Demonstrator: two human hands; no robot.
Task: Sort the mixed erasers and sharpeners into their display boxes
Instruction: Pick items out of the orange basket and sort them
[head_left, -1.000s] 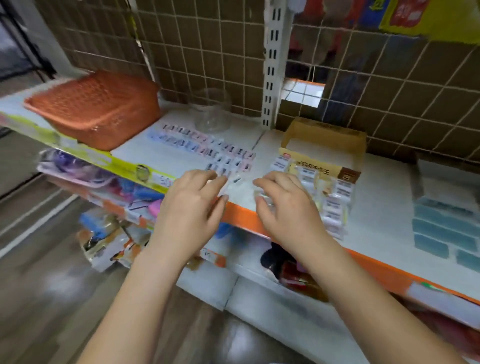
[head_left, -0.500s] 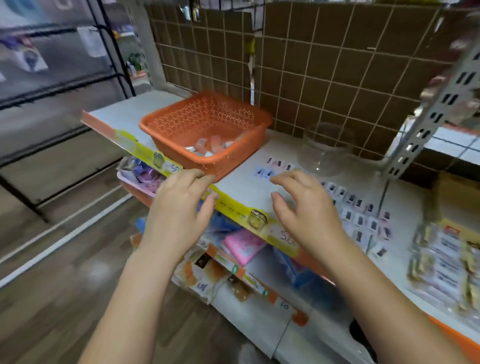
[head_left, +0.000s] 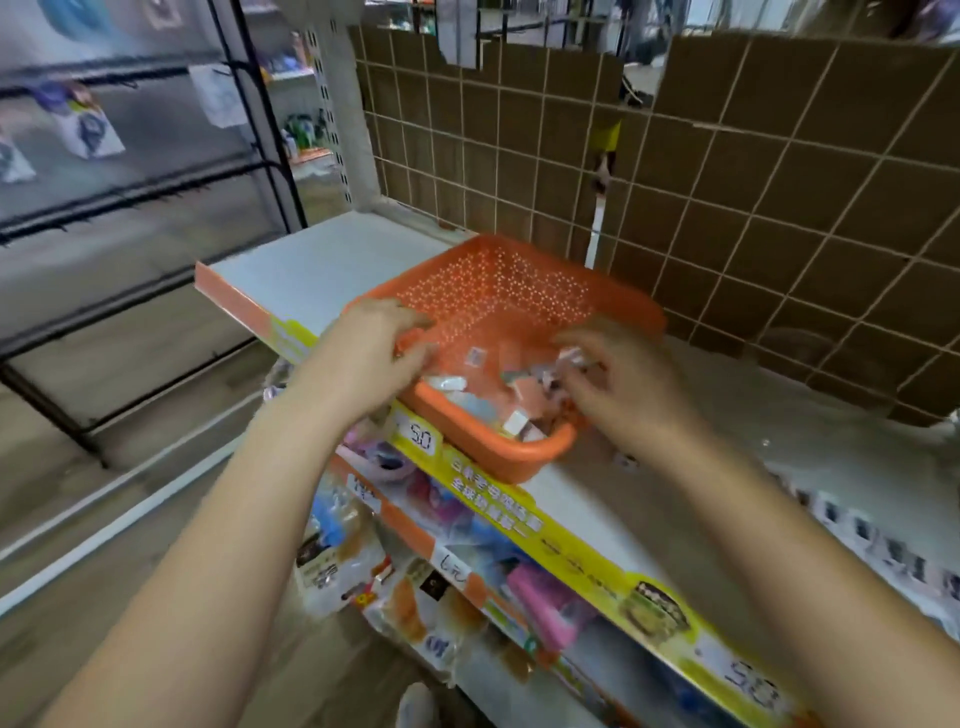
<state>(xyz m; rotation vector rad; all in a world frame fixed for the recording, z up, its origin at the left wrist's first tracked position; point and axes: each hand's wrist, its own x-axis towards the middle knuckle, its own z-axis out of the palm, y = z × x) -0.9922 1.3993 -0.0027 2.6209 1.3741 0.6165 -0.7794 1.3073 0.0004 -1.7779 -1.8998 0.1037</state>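
On the shelf (head_left: 332, 260), the left hand (head_left: 363, 358) grips the orange basket (head_left: 498, 296) rim while the right hand (head_left: 623, 384) pinches one small piece (head_left: 569, 357) above the mixed erasers and sharpeners (head_left: 498, 400) inside; lifting one piece seems best.

You face a white shelf (head_left: 332, 260) with a yellow-orange price strip (head_left: 524, 525) along its front edge, an orange basket (head_left: 498, 291) sitting on it at that edge, a row of small packets (head_left: 878, 545) lying flat on it to your right.
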